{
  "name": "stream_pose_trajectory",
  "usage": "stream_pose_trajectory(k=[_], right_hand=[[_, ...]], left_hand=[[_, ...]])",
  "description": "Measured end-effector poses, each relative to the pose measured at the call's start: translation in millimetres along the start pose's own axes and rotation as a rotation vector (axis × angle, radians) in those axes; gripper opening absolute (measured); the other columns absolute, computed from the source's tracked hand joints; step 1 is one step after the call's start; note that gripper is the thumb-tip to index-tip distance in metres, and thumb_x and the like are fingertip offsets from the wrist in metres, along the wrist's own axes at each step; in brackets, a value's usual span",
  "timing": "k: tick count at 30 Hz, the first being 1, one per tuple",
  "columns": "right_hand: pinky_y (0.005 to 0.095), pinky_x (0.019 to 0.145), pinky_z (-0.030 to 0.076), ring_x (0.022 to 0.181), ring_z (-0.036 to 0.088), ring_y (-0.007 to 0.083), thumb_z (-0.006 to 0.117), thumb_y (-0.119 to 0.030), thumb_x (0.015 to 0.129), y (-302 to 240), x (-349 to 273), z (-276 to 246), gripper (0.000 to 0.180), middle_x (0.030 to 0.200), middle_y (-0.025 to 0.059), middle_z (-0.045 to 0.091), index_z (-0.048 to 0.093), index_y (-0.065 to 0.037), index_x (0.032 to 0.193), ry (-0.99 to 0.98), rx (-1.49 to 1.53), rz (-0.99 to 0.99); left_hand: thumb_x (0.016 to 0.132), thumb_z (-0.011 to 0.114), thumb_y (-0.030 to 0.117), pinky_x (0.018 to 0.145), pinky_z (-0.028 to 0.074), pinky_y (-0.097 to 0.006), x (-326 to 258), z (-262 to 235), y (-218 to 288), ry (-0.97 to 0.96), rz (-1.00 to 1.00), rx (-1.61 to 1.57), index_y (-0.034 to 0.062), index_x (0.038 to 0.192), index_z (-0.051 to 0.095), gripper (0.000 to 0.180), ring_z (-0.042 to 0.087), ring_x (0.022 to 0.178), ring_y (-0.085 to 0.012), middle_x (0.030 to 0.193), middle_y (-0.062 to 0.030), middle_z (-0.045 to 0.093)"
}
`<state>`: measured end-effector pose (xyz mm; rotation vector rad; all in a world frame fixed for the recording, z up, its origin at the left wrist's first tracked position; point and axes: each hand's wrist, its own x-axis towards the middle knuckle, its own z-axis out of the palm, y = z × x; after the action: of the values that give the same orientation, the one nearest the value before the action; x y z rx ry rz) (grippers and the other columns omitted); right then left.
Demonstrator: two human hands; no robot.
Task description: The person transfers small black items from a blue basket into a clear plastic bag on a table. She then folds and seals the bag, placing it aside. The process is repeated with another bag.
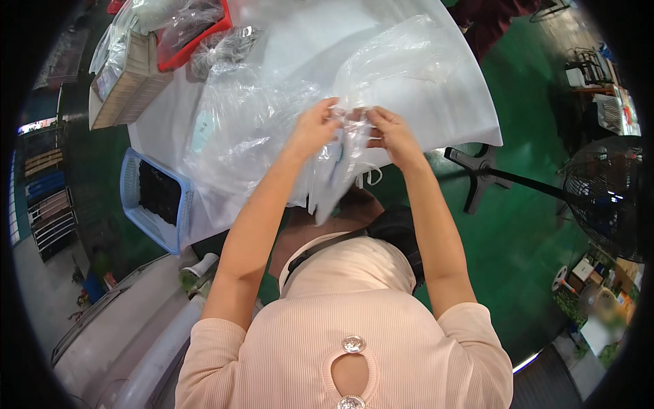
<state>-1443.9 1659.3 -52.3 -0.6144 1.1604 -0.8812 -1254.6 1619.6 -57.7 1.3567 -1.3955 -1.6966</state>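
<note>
A clear plastic bag (353,140) hangs between my two hands over the table's near edge, its lower part drooping toward my lap. My left hand (315,131) pinches the bag's left side with bent fingers. My right hand (394,135) grips its right side between thumb and fingers. More clear plastic bags (238,129) lie spread under and beside my left hand, with a pale blue slip (201,131) showing among them. Beyond my right hand, another sheet of clear plastic (402,51) stretches over the white table (470,112).
A blue plastic basket (182,211) holding dark material stands at the table's left edge. Behind it are a beige crate (129,88) and a red bin (225,27) with plastic bags. At right stands a black fan (606,198) on the green floor. A person's dark red clothing (487,24) appears at the far side.
</note>
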Motion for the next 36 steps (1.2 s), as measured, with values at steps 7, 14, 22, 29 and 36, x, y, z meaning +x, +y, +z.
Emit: stream_pose_trajectory(k=[7, 14, 22, 29, 36], right_hand=[[0.0330, 0.068, 0.055, 0.091, 0.064, 0.0243, 0.043, -0.024, 0.095, 5, -13, -83, 0.028, 0.105, 0.0126, 0.063, 0.052, -0.003, 0.111, 0.333, -0.094, 0.053], [0.0332, 0.068, 0.055, 0.090, 0.065, 0.0265, 0.039, -0.020, 0.096, 18, 1, -109, 0.026, 0.107, 0.0152, 0.061, 0.050, -0.003, 0.112, 0.362, -0.065, 0.078], [0.0317, 0.067, 0.053, 0.088, 0.065, 0.0250, 0.038, -0.021, 0.096, 3, -3, -85, 0.027, 0.106, 0.0144, 0.062, 0.051, -0.004, 0.112, 0.344, -0.055, 0.037], [0.0301, 0.066, 0.053, 0.086, 0.065, 0.0230, 0.039, -0.023, 0.096, -10, -4, -67, 0.028, 0.103, 0.0131, 0.063, 0.052, -0.003, 0.110, 0.317, -0.105, -0.007], [0.0287, 0.065, 0.053, 0.086, 0.065, 0.0224, 0.038, -0.023, 0.096, -9, -5, -65, 0.028, 0.102, 0.0130, 0.063, 0.053, -0.002, 0.109, 0.318, -0.089, -0.031]], left_hand=[[0.087, 0.043, 0.004, 0.073, 0.050, -0.029, 6, -91, 1, 0.184, -0.202, -0.066, 0.0017, 0.125, 0.046, 0.038, 0.062, 0.090, -0.0199, 0.112, -0.0123, 0.059], [0.088, 0.050, 0.012, 0.077, 0.049, -0.032, 11, -78, 2, 0.361, -0.081, 0.136, 0.0024, 0.118, 0.051, 0.032, 0.059, 0.099, -0.0222, 0.114, -0.0123, 0.059], [0.073, 0.055, -0.005, 0.087, 0.044, -0.037, -34, 59, 56, -0.238, 0.666, 0.583, 0.0071, 0.111, 0.056, 0.039, 0.054, 0.106, -0.0281, 0.110, -0.0111, 0.059], [0.071, 0.055, -0.002, 0.089, 0.040, -0.038, 21, 42, -26, -0.172, 0.430, 0.842, 0.0098, 0.102, 0.055, 0.033, 0.051, 0.103, -0.0264, 0.100, -0.0054, 0.059], [0.074, 0.056, 0.001, 0.082, 0.043, -0.035, 37, 16, -32, -0.306, 0.317, 0.619, 0.0076, 0.085, 0.056, 0.013, 0.054, 0.093, -0.0236, 0.090, -0.0045, 0.060]])
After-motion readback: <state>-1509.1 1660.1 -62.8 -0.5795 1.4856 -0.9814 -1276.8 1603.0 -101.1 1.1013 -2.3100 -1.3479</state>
